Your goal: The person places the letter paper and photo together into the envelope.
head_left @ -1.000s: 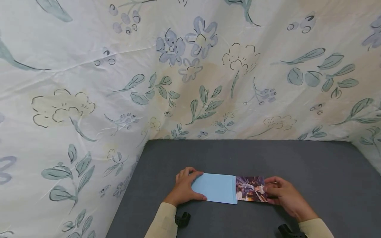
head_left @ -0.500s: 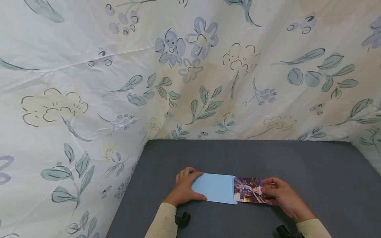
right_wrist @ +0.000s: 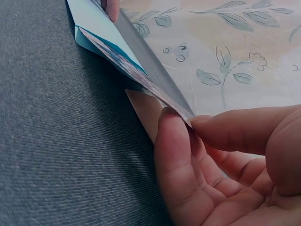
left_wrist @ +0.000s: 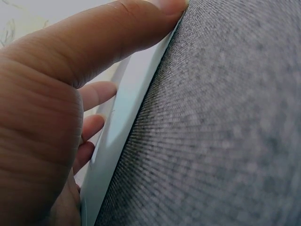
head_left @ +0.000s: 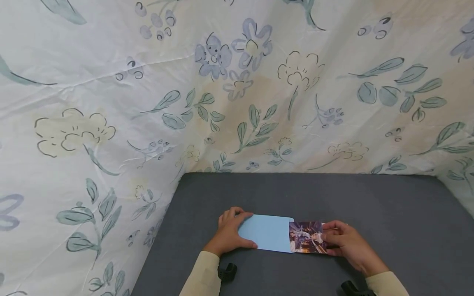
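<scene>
A light blue envelope (head_left: 268, 233) lies flat on the dark grey table. My left hand (head_left: 231, 230) holds its left end, thumb along the near edge and fingers at the far edge. In the left wrist view, the thumb (left_wrist: 101, 37) rests on the envelope's pale edge (left_wrist: 124, 106). A colourful picture postcard (head_left: 305, 236) meets the envelope's right end and overlaps it slightly. My right hand (head_left: 346, 244) pinches the postcard's right end between thumb and fingers. In the right wrist view, the postcard (right_wrist: 141, 77) slopes up from the envelope, and a pinkish piece (right_wrist: 145, 110) shows beneath.
The grey table (head_left: 311, 193) extends behind and to both sides of the hands. Pale floral cloth (head_left: 259, 82) hangs along its back and left. Black wrist devices (head_left: 227, 272) sit at both wrists.
My right hand has moved left and slightly nearer, bringing the postcard's left edge over the envelope's right end. The left hand and envelope have stayed in place.
</scene>
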`<state>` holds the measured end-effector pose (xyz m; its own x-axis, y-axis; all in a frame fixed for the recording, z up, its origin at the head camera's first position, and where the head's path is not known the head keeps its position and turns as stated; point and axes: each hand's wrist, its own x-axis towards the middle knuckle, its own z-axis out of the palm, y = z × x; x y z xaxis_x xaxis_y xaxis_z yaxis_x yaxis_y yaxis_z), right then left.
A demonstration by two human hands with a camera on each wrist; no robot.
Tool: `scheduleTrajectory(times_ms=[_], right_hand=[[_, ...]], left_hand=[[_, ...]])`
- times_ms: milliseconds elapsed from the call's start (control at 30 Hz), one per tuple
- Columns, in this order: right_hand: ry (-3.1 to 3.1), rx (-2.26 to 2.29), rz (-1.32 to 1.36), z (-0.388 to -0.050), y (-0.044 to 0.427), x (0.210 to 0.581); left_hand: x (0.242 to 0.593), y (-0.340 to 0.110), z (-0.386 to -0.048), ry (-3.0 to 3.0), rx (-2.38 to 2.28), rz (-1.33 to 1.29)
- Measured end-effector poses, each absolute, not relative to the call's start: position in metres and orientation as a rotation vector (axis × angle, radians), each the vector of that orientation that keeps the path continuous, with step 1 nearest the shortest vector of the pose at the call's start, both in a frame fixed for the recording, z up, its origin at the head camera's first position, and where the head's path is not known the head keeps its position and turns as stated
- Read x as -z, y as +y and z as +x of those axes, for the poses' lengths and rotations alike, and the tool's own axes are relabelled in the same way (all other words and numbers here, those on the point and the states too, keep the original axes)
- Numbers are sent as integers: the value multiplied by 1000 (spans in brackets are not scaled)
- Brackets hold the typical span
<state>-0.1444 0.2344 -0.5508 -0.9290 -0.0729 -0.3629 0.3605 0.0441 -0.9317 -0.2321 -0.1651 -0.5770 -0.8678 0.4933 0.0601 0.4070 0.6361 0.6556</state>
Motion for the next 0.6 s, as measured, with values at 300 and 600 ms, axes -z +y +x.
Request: scheduleTrajectory(times_ms=[300,600], right_hand=[[2023,1956,288,-145,233,549],[2007,1954,273,-147,232,549]], left_hand=[[576,-162,-232,2729,-1048,739],[575,-160,-233,2724,-1029,715]])
